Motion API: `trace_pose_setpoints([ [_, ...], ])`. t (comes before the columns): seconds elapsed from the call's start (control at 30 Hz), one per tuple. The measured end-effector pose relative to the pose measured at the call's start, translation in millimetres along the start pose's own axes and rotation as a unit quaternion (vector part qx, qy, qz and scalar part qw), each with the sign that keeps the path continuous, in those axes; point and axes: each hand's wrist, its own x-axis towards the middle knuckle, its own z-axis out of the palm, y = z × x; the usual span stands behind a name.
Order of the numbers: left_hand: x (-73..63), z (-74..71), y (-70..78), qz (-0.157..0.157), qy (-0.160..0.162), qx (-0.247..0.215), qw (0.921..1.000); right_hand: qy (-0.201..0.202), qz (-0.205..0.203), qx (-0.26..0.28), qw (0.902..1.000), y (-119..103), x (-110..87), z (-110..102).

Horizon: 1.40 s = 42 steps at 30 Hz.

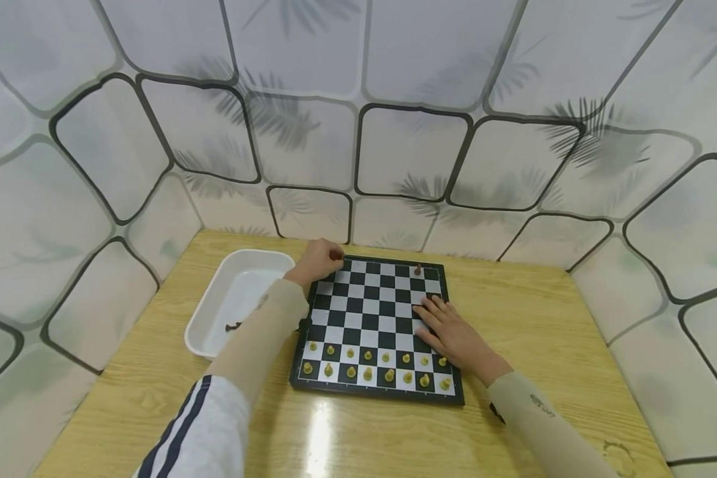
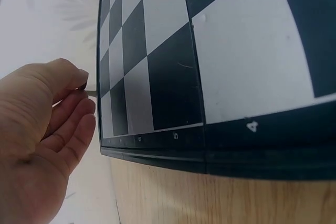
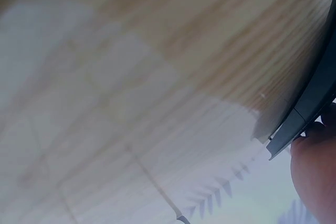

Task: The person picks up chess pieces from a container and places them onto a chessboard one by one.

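A black-and-white chessboard lies on the table. Yellow chess pieces stand in two rows along its near side, and a brown chess piece stands near the far right corner. At the far left corner, my left hand pinches a small dark chess piece between thumb and fingers; most of it is hidden. My right hand rests on the board's right side, its fingers extended over the squares. The right wrist view catches only part of that hand at the board's edge.
To the left of the board stands a white plastic tray, partly covered by my left forearm, with brown chess pieces in it. The wooden table meets a patterned wall covering at the back and sides.
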Motion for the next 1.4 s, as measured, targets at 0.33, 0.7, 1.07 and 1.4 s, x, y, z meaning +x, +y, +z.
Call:
trace_pose_setpoints([
  [0.33, 2.6, 3.2, 0.9, -0.010, -0.015, 0.009, 0.9998, 0.000, -0.001, -0.004, 1.0000, -1.3, 0.3, -0.8],
  [0.7, 0.0, 6.8, 5.3, -0.023, -0.014, 0.009, 0.9996, -0.003, -0.002, -0.001, 1.0000, -1.6, -0.7, -0.6],
  [1.07, 4.0, 7.8, 6.0, -0.020, -0.018, 0.021, 0.9994, 0.000, 0.000, -0.001, 1.0000, -1.7, -0.8, -1.7],
  [1.4, 7.4, 9.3, 3.1, -0.012, -0.019, 0.026, 0.9994, 0.006, -0.001, -0.006, 1.0000, 0.9, -0.7, 1.3],
])
